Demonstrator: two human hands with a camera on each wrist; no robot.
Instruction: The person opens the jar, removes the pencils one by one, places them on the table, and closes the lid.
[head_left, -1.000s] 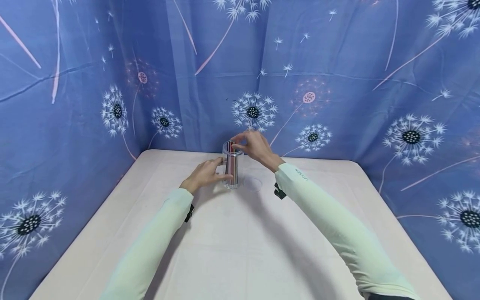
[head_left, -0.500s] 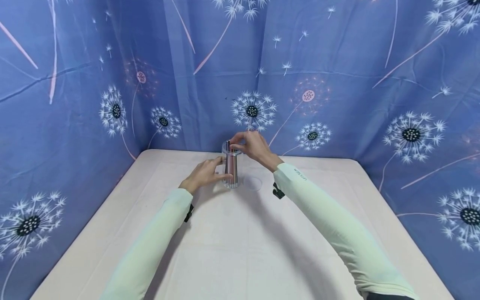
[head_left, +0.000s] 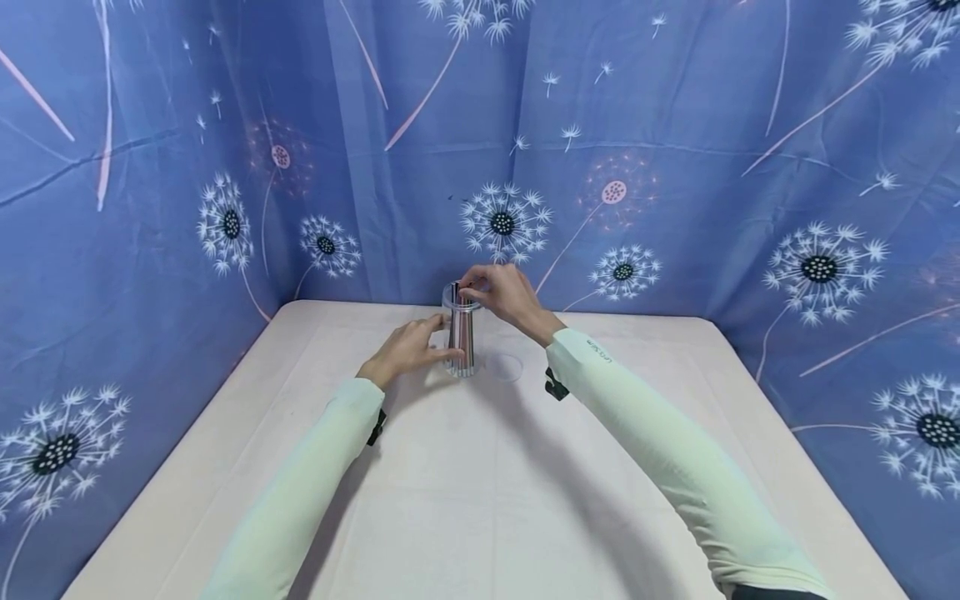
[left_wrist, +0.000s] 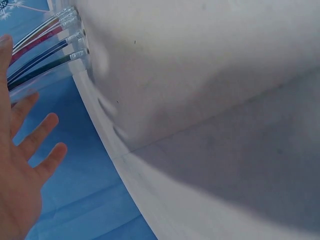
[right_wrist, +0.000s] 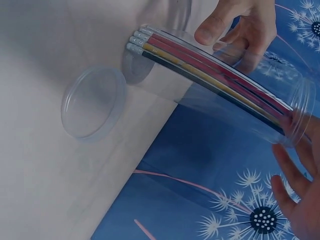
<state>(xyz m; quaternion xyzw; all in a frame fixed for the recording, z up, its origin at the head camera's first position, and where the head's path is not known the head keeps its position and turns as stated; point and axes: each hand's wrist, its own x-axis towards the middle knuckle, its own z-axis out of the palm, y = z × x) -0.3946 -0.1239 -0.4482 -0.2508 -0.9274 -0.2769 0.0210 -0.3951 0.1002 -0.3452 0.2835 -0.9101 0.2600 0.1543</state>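
A clear plastic jar (head_left: 448, 337) stands upright near the table's back edge, with several pencils (head_left: 462, 337) in it. Their metal-and-eraser ends (right_wrist: 142, 37) are at the bottom. My left hand (head_left: 408, 348) holds the jar's side between thumb and fingers; some of its fingers stand spread away from it in the left wrist view. At the jar's mouth, my right hand (head_left: 510, 293) has thumb and forefinger on the pencil tops and seems to pinch them; how many is hidden. Its other fingers (right_wrist: 287, 167) are spread outside the rim.
A round clear lid (right_wrist: 92, 102) lies on the white-covered table (head_left: 480, 500), just right of the jar. Blue dandelion-print curtains (head_left: 420, 208) hang close behind the table and along both sides.
The fingertips of my right hand have shifted slightly left at the jar's mouth. My left hand and the jar stay in nearly the same place; the head view has turned a little.
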